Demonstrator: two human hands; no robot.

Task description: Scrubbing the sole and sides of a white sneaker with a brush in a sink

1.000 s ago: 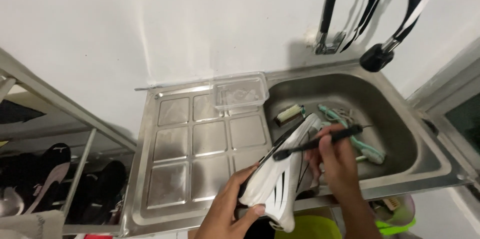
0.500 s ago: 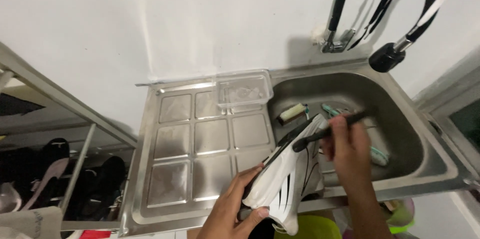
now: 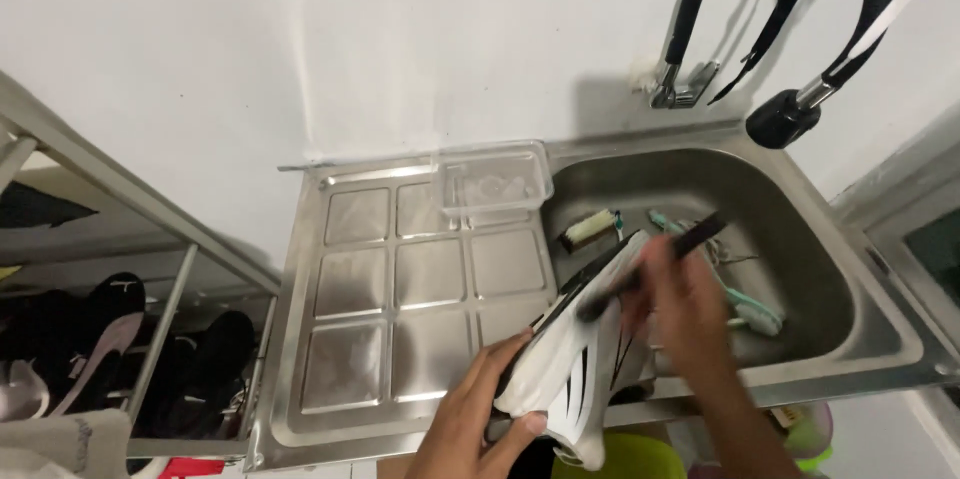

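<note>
Left hand point(image 3: 478, 419) grips white shoe point(image 3: 575, 359) at sink's point(image 3: 880, 339) front-left rim. Right hand point(image 3: 690, 304), blurred, closed on black brush point(image 3: 650, 264) against the shoe. Best: hold shoe steady, short firm strokes, over the basin.

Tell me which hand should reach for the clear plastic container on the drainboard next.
Left, probably. The left hand grips the white shoe beside the drainboard, nearer the clear container. The right hand holds the black brush over the sink.
</note>
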